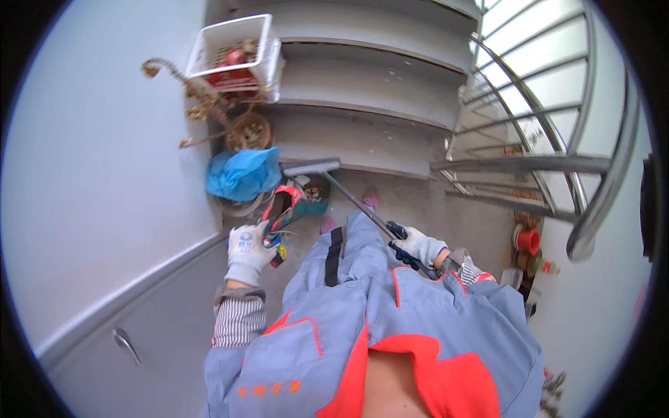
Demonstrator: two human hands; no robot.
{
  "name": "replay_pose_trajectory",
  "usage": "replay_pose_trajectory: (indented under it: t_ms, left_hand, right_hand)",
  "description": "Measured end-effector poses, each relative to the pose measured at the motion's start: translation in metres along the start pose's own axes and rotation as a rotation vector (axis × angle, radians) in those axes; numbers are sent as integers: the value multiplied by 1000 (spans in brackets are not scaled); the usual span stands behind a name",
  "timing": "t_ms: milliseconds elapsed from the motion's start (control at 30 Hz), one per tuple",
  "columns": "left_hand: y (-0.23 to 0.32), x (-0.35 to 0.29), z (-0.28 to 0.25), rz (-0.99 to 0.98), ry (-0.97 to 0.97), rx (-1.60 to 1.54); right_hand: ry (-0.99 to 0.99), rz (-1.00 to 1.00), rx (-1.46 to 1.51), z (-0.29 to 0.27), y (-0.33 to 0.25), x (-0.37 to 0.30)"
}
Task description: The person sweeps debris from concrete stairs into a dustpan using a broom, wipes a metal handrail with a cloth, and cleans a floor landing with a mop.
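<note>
Broom (311, 166) with a grey head rests against the foot of the lowest concrete step (362, 143), its long handle running back down to the right hand (416, 245), whose gloved grip is closed round the handle's dark end. Left hand (248, 249), also gloved, has its grip shut on the handle of a red and teal dustpan (293, 205) standing just left of the broom head, below a blue bag (242, 174).
</note>
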State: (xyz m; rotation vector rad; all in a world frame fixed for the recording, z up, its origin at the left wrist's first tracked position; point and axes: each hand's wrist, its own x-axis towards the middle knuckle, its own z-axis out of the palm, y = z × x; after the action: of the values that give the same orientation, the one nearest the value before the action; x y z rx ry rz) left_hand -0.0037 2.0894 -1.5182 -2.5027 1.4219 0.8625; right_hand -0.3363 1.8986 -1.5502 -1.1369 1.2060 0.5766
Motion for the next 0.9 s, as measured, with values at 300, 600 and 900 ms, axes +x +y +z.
replay_pose_trajectory:
  t_ms: [300, 600, 900]
  left_hand:
    - [28, 13, 11, 99, -19, 72]
    - [76, 3, 33, 92, -43, 24]
    - [83, -45, 72, 137, -81, 59]
  right_hand:
    - [186, 3, 188, 35, 67, 74]
    - [-82, 40, 801, 54, 161, -54]
    - [231, 128, 1121, 68, 368, -53]
